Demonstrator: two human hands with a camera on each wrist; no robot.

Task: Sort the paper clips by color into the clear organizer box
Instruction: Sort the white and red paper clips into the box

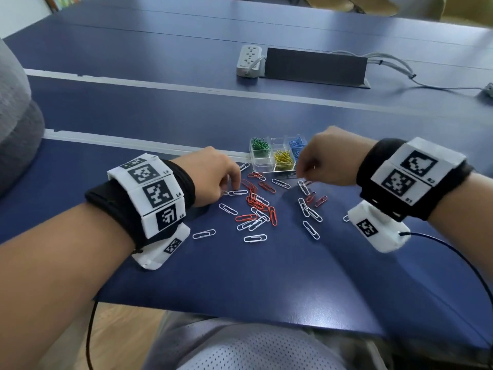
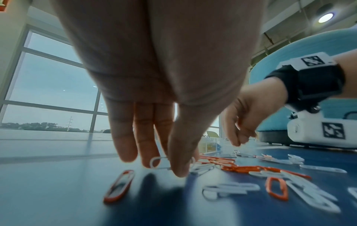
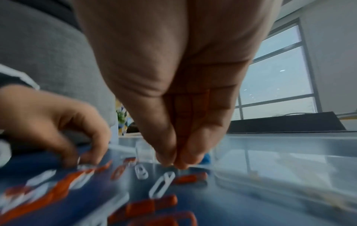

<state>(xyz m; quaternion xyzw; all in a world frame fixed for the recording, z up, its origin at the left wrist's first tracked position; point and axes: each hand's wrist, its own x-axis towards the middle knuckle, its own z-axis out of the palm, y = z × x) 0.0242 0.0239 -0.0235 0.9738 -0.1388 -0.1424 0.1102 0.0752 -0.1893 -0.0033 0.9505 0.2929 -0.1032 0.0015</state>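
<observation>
Head view: the left hand is down on the blue desk at about 9 o'clock of the loose clip pile, its fingers bent onto a white paper clip; the fingertips themselves are hidden by the knuckles. The right hand hangs at 3 o'clock of the pile, just in front of the clear organizer box and covering its right side, so those compartments cannot be read. Of the visible ones, one holds green clips, one yellow clips, one blue clips, and one between green and blue looks clear. Red clips and white clips lie scattered on the desk toward 6 o'clock of the box.

Left wrist view: thumb and fingers pinch the white paper clip against the desk; a red clip lies at 7 o'clock of them. The box is mostly hidden behind the thumb.

Right wrist view: heavily blurred. The right fingers are drawn together at their tips; whether they hold anything I cannot tell. The box's clear wall stands at 3 o'clock
</observation>
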